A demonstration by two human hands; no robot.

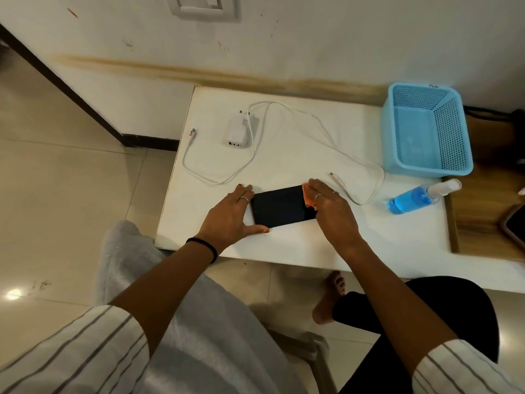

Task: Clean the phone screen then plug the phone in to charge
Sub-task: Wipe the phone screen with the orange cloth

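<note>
A black phone [279, 206] lies screen-up on the white table [298, 143], long side across. My left hand [230, 216] grips its left end, thumb at the near edge and fingers at the far edge. My right hand [329, 206] lies flat on an orange cloth [308, 198] pressed on the phone's right end; most of the cloth is hidden under the palm. A white charger adapter [239, 129] lies farther back. Its white cable [298, 113] loops over the table, one plug end [336, 179] lying just beyond my right hand.
A blue perforated basket [426, 129] stands at the back right. A spray bottle of blue liquid [420, 196] lies on its side right of my right hand. A wall socket [203, 5] is high on the wall. My knees sit under the table's near edge.
</note>
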